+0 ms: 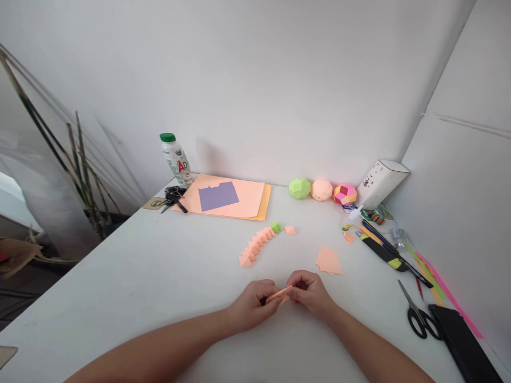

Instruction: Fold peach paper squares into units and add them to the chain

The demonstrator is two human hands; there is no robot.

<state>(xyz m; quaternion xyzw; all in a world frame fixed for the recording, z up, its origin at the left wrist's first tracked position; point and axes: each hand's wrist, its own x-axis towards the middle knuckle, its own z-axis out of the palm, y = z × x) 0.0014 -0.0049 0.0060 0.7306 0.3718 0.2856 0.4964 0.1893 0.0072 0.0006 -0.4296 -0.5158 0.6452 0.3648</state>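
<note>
Near the front of the white table, my left hand (257,302) and my right hand (309,292) both pinch a small folded piece of peach paper (281,292). The left fingers wrap round its left side, and the right thumb and fingertips press its right end. Part of the paper is hidden by the fingers. Beyond my hands, a curved row of peach folded paper units (254,247) ends in a green folded unit (275,227). A single peach unit (290,230) lies just to the right of it. Loose peach paper squares (329,260) lie beyond my right hand.
Scissors (419,314), a black phone-like object (465,346) and a cutter (383,252) line the right side. Paper balls (321,190) and a white box (379,183) stand by the wall. At back left are a bottle (176,159), peach sheets (249,197) and purple paper (218,197).
</note>
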